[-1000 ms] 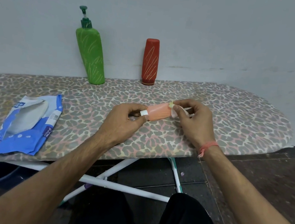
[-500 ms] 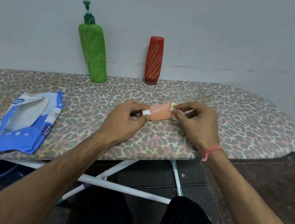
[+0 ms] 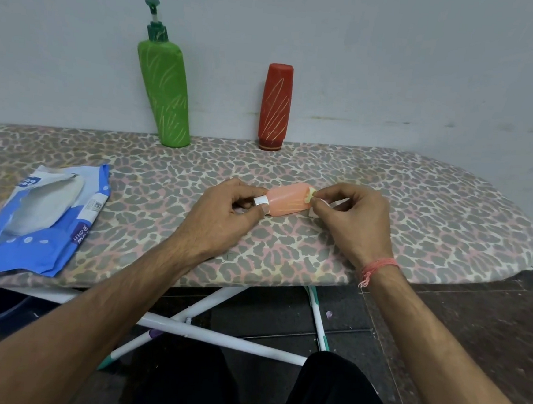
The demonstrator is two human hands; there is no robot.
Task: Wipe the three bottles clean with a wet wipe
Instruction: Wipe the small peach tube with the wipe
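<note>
**A:** From the head camera, where is the bottle being cleaned?

**B:** The small orange bottle (image 3: 287, 201) lies sideways above the ironing board (image 3: 417, 213), held between both hands. The left hand (image 3: 226, 214) pinches its white-capped end with thumb and fingers curled round it. The right hand (image 3: 349, 221) has its fingers curled on a white wet wipe (image 3: 320, 207), pressed to the bottle's other end (most of the wipe is hidden behind the fingers).

**A:** And the other two?

**B:** The green pump bottle (image 3: 165, 95) and the red bottle (image 3: 276, 107) stand at the board's far edge by the wall (image 3: 398, 52), well apart from each other. The red one stands on its cap end.

**A:** Anything else on the board?

**B:** A torn blue wipes packet (image 3: 41, 216) lies at the left, near the front edge.
</note>
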